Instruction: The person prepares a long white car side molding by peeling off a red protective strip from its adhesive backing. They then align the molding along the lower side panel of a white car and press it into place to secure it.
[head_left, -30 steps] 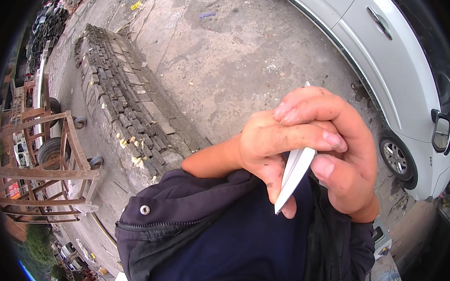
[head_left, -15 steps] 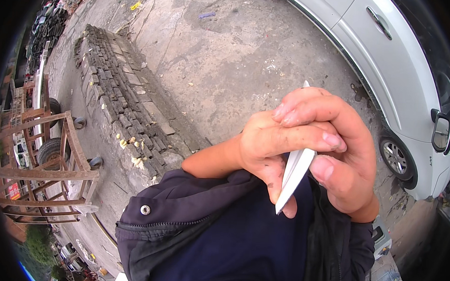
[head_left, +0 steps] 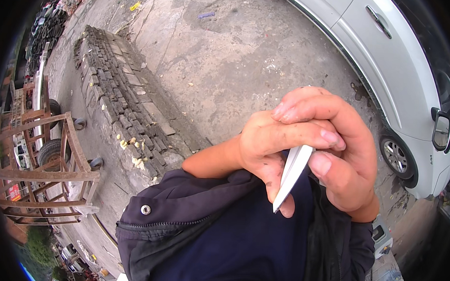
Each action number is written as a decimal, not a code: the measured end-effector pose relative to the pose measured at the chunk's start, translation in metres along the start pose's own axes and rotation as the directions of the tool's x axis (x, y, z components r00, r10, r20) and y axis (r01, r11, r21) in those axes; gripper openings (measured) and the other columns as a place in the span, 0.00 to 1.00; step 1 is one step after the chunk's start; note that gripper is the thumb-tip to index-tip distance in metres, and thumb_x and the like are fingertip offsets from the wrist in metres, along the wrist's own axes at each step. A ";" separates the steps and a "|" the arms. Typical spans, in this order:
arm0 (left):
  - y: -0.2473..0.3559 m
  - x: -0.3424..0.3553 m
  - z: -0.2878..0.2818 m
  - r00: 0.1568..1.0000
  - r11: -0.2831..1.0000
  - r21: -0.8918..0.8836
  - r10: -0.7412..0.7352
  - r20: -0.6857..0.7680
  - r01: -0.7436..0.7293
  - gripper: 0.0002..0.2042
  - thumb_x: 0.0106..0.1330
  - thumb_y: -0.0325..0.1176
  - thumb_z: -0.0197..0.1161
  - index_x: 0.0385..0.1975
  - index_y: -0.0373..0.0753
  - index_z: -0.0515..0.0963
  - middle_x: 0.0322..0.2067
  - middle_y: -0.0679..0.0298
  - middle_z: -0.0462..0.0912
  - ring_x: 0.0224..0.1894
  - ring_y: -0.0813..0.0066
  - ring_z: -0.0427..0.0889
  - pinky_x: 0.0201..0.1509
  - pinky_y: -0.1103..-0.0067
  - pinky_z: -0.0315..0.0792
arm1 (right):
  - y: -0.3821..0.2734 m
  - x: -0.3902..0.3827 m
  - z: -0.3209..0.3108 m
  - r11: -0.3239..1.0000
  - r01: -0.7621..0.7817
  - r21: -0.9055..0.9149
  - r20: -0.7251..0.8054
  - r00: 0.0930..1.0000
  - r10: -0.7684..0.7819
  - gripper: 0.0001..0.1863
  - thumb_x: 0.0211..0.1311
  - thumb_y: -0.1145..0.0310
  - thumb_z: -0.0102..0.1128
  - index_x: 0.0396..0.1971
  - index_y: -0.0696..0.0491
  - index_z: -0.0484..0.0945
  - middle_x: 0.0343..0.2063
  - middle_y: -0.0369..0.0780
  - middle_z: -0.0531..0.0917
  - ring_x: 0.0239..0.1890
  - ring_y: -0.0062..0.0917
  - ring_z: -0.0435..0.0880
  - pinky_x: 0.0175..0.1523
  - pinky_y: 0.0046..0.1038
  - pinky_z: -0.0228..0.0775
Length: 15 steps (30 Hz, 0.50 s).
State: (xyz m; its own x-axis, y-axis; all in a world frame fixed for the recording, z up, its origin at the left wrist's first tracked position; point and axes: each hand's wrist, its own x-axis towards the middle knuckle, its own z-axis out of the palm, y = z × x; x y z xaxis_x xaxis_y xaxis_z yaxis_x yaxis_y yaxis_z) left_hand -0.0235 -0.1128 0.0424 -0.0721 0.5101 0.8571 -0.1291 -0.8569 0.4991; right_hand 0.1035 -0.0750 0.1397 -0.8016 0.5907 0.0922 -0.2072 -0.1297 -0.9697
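Note:
In front of my chest, both hands close around a folded white paper [head_left: 293, 175], long and narrow with a sharp point toward my body. Layered folds show along its length. My left hand [head_left: 268, 140] grips it from the left, index finger across the top and thumb beneath near the point. From the other side my right hand [head_left: 349, 152] wraps over it, its thumb close to the paper's edge and its fingers overlapping the left fingers. The paper's far part is hidden under the fingers.
A silver-white car [head_left: 387, 62] stands at the right. Left of me runs a low stack of dark bricks or tiles [head_left: 120, 94] on concrete ground [head_left: 229, 59]. Beyond it is a rusty metal frame [head_left: 45, 174] with wheels. A dark jacket [head_left: 181, 204] hangs around my front.
Both hands keep their hold on the paper. Its near point has shifted slightly left and up, and the small far tip seen above the fingers earlier is now hidden.

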 end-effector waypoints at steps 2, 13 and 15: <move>0.001 0.002 0.001 1.000 1.000 -0.017 0.002 -0.011 -0.002 0.45 0.44 0.64 0.75 0.52 0.28 0.74 0.45 0.47 0.82 0.46 0.55 0.85 0.49 0.69 0.80 | 0.000 0.000 0.001 1.000 0.000 0.001 0.001 1.000 0.000 0.26 0.51 0.60 0.55 0.45 0.66 0.73 0.45 0.53 0.76 0.49 0.36 0.76 0.58 0.34 0.65; 0.004 0.004 0.005 0.999 1.000 -0.010 0.022 -0.048 -0.022 0.45 0.45 0.63 0.75 0.52 0.27 0.74 0.45 0.47 0.81 0.46 0.55 0.85 0.48 0.69 0.81 | 0.000 -0.002 0.002 1.000 -0.011 -0.003 -0.001 1.000 0.011 0.26 0.52 0.60 0.56 0.46 0.66 0.73 0.45 0.53 0.76 0.50 0.36 0.76 0.59 0.35 0.65; 0.004 0.003 0.003 0.999 1.000 0.002 0.020 -0.027 -0.020 0.45 0.44 0.64 0.75 0.52 0.27 0.74 0.45 0.47 0.81 0.46 0.55 0.85 0.48 0.69 0.81 | 0.000 -0.003 0.002 1.000 -0.013 -0.005 -0.004 1.000 0.013 0.27 0.52 0.60 0.56 0.46 0.66 0.73 0.45 0.53 0.76 0.50 0.36 0.76 0.59 0.35 0.65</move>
State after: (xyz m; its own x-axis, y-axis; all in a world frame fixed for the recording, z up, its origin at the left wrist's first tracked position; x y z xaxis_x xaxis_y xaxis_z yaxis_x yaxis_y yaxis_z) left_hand -0.0215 -0.1146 0.0475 -0.1014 0.4949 0.8630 -0.1253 -0.8669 0.4824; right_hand 0.1046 -0.0781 0.1399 -0.8020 0.5921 0.0784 -0.1935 -0.1335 -0.9720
